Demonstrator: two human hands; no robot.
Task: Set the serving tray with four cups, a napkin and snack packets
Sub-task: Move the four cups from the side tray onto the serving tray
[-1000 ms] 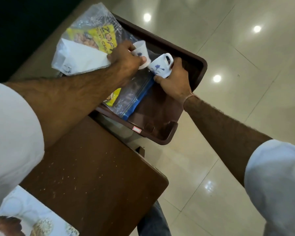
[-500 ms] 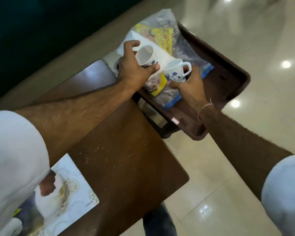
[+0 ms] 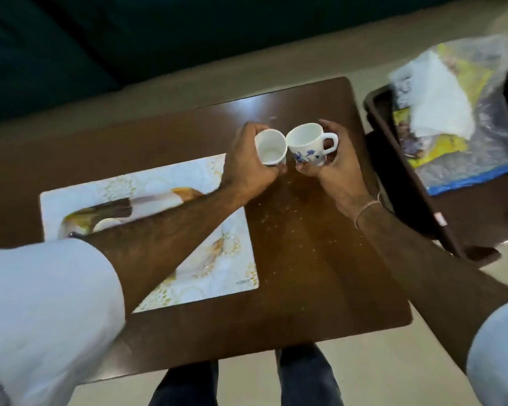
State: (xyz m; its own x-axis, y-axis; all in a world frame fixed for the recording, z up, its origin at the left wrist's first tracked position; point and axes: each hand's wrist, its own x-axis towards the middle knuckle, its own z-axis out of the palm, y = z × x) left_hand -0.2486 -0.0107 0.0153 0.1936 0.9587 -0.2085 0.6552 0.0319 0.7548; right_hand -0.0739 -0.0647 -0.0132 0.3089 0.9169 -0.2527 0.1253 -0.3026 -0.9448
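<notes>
My left hand (image 3: pixel 248 162) grips a small white cup (image 3: pixel 269 146), tilted with its mouth toward me. My right hand (image 3: pixel 333 164) holds a second white cup (image 3: pixel 307 142) with a blue flower print and its handle pointing right. Both cups hover side by side, almost touching, over the far middle of the brown table (image 3: pixel 305 244). The dark brown serving tray (image 3: pixel 399 171) sits to the right, off the table's edge. In it lie a white napkin (image 3: pixel 440 104) and yellow snack packets (image 3: pixel 452 142) inside a clear plastic bag (image 3: pixel 481 159).
A white placemat (image 3: pixel 211 259) with a gold and brown print covers the left half of the table, partly under my left forearm. Crumbs speckle the bare wood. A dark green sofa (image 3: pixel 129 39) runs along the far side. My legs (image 3: pixel 247 382) show below the near edge.
Both hands have carried the two cups out of the tray and leftward over the table. The view has swung left, so the tray now sits at the right edge.
</notes>
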